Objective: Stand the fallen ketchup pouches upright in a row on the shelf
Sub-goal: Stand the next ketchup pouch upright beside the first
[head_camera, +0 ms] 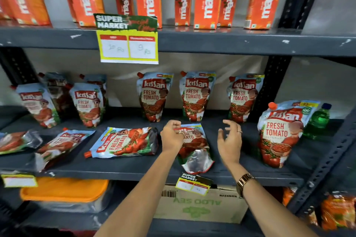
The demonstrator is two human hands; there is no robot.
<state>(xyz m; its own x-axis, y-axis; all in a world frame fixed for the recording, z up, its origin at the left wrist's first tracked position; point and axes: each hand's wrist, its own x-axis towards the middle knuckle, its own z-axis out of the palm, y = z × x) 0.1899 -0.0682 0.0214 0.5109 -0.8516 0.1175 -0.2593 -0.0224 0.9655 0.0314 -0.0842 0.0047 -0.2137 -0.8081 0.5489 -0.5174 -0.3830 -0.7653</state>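
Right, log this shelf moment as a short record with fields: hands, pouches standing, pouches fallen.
left hand: left hand on the top edge of the fallen pouch, grip looks closed on it
right hand: right hand open beside that pouch, not touching
standing: three back-row pouches, one front pouch, more at left
fallen: sideways pouch, two further left
beside: green bottle
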